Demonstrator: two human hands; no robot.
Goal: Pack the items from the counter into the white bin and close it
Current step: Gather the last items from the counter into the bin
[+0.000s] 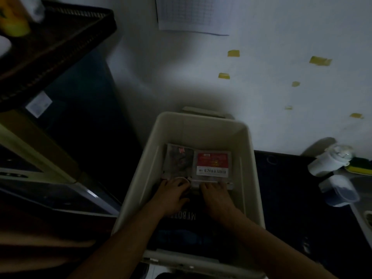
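Two hands reach down into the white bin (249,158) in the head view, palms down, side by side but not touching. The left hand (173,195) has its fingertips at the near edge of a dark packet (178,160); its fingers look bent at the knuckles, but the pic is dim & blurred, so can't tell if it pinches the pkt or only presses it. The right hand (216,195) lies w/ fingers stretched fwd, flat on the near edge of a red-labelled packet (212,164).

Both pkts lie flat on the bin floor, touching edge to edge, dark one on the left. A dark printed item (193,216) w/ white lettering fills the near half of the bin, under the wrists. The bin is open-topped, far end close to the white wall (281,97), w/ the dark counter (291,188) just beside its right side.

At the counter's far right a white jar (326,162) lies tilted; a clear tub (338,190) sits just beside it; a yellow-green sponge (360,166) is behind them. The wall has yellow tape scraps (233,53) & a gridded sheet (193,15). Top left, a dark tray (60,37) holds a yellow bottle (14,17).
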